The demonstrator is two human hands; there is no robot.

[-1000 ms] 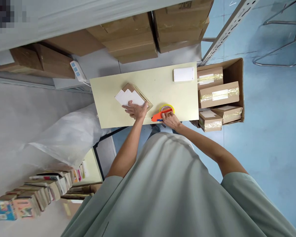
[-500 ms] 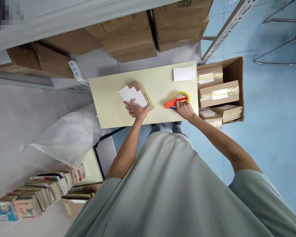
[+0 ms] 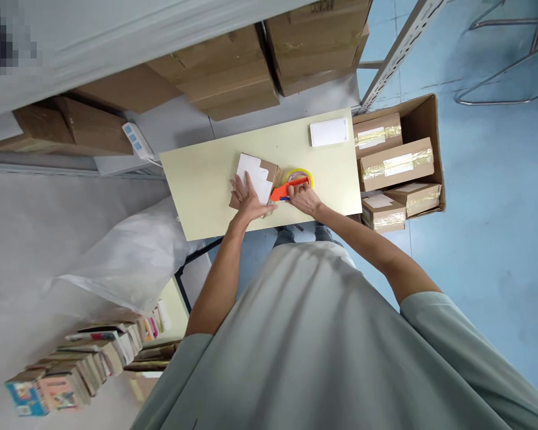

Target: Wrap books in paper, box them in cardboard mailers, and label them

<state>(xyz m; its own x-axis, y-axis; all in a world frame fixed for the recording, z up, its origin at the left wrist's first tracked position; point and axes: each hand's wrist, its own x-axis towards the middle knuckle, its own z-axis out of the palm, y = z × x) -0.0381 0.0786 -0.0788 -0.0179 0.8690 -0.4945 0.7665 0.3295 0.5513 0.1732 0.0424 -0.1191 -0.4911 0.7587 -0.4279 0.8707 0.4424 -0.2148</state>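
On the pale yellow table (image 3: 206,191) lies a small cardboard box (image 3: 271,169) with white paper labels (image 3: 252,173) on its top. My left hand (image 3: 248,200) rests on the labels and the box, fingers spread. An orange tape dispenser (image 3: 280,193) with a roll of yellow-edged tape (image 3: 308,175) is gripped in my right hand (image 3: 303,198). The dispenser's front end is at the right side of the box; whether it touches is too small to tell.
A stack of white labels (image 3: 329,132) lies at the table's back right. To the right stands an open carton (image 3: 434,149) holding several taped boxes. Large cartons (image 3: 233,77) fill the shelf behind. A power strip (image 3: 137,140), a plastic bag (image 3: 130,251) and books (image 3: 76,364) are at left.
My right hand has brought the tape dispenser left, up to the box. The box has been turned and shifted slightly right under my left hand.
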